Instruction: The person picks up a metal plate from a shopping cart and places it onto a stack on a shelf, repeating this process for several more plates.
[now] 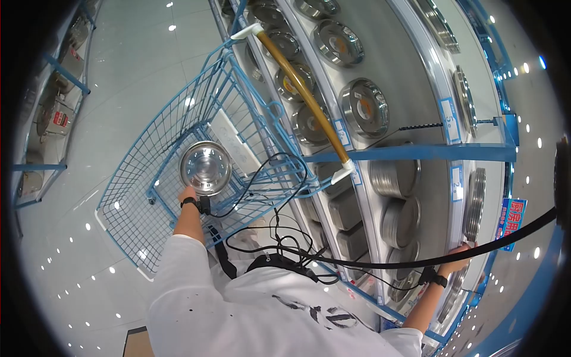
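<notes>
My left hand (188, 194) grips the rim of a shiny steel bowl (206, 168), which is inside or just above the blue wire shopping cart (148, 140). Over to the right, my right hand (457, 259) reaches to a shelf edge (447, 208), close to stacked steel plates (476, 202) and other round metalware (453, 297). The fingers there are partly hidden, so whether they hold anything cannot be made out. Black bands circle both wrists.
Shelves beside the cart hold round steel pans (364, 107) and stacked metal trays (397, 178). The cart's brown handle (303, 92) faces them. Loose black cables (285, 244) hang near my waist. Another shelf rack (56, 119) stands across the tiled aisle.
</notes>
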`<state>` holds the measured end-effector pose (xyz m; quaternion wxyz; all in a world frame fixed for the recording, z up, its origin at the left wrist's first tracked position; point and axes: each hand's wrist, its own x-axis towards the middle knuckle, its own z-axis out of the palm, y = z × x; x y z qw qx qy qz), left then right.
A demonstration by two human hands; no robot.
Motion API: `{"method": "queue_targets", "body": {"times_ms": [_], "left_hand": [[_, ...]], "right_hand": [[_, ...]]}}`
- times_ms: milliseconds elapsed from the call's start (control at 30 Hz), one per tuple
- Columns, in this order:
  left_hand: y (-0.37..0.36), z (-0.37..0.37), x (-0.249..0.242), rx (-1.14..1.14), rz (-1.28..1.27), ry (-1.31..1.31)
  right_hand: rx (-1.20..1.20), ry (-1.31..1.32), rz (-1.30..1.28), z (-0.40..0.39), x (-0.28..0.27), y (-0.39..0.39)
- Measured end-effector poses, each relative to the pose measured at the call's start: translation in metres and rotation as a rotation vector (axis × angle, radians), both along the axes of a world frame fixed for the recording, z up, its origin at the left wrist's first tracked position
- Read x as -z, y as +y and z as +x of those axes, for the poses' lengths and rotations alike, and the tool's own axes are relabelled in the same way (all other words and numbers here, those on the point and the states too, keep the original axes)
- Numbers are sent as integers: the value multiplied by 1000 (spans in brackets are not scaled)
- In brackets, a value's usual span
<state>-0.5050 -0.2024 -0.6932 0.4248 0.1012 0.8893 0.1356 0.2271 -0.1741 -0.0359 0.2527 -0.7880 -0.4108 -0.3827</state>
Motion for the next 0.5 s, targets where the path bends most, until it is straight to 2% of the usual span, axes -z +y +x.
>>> {"method": "queue_targets", "body": {"times_ms": [33, 67, 133, 200, 267, 400, 433, 467, 500], "left_hand": [[-1, -1, -18, 152, -44, -63], [-4, -2, -20, 582, -71, 110], [0, 1, -24, 612, -78, 106], [3, 3, -33, 634, -78, 105], [4, 4, -40, 770, -63, 163], [3, 6, -28, 660, -64, 130], [-2, 4, -4, 401, 6, 38], [-3, 3, 0, 140, 76, -51], [-5, 1, 3, 140, 75, -51]], "right_hand": [[12, -50, -25, 1, 1, 0], [13, -50, -27, -5, 1, 0], [-61, -256, -64, -19, -2, 1], [-2, -169, -33, 1, 0, 0], [56, -84, 0, 2, -2, 1], [60, -110, -57, -2, -3, -1], [37, -100, -53, -3, -2, -1], [38, -101, -55, -2, -1, -2], [26, -114, -47, -1, -1, -1]]}}
